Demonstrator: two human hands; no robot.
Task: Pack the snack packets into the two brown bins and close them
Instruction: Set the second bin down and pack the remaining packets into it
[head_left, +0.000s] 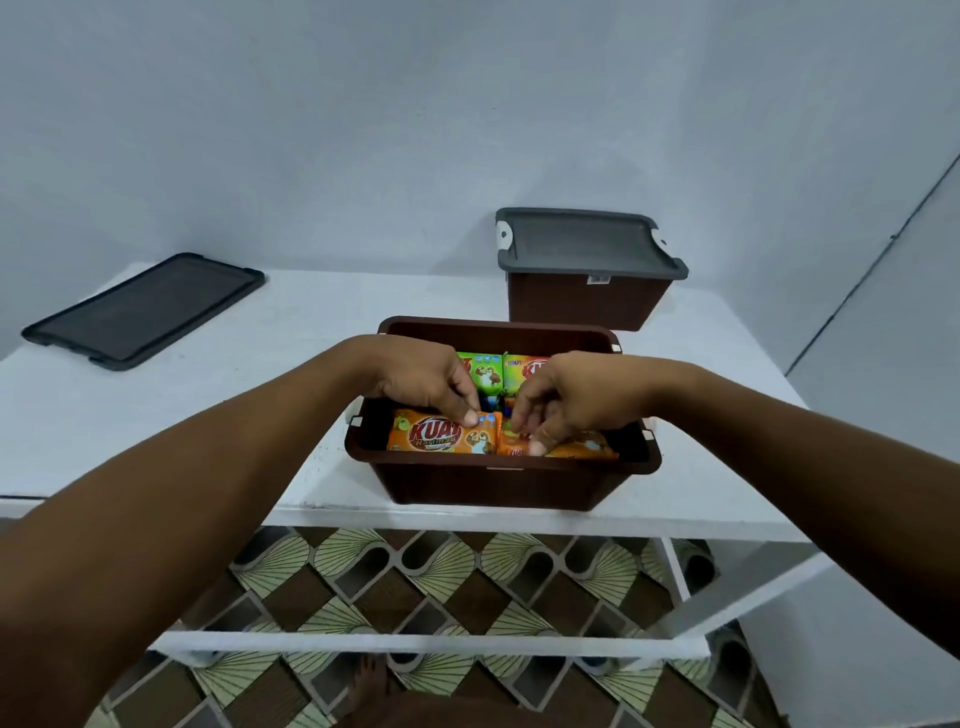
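White table (208, 415) stands against a pale wall (467, 104), with the open bin (493, 483) near its front edge. Behind that bin and to its right sits the closed bin (582, 304), its grey cover on. Well to the left of the open bin lies the loose lid (145, 309), flat on the table.

Both hands reach into the open bin. The left hand (426, 384) has its fingers curled down and pinches the upper edge of the left packet (436, 436), an orange one standing against the near wall. The right hand (571, 400), also curled, pinches the right packet (587, 447) beside it, thumb on its face. At the far side of the bin lies a green packet (480, 371); what is under the hands is hidden.

By the look of it, the step in hand is settling the last packets in the second bin. No packets show on the table. The next move likely calls for letting go, reaching left for the lid, and pressing it down square on the rim, with no packet standing proud of it.
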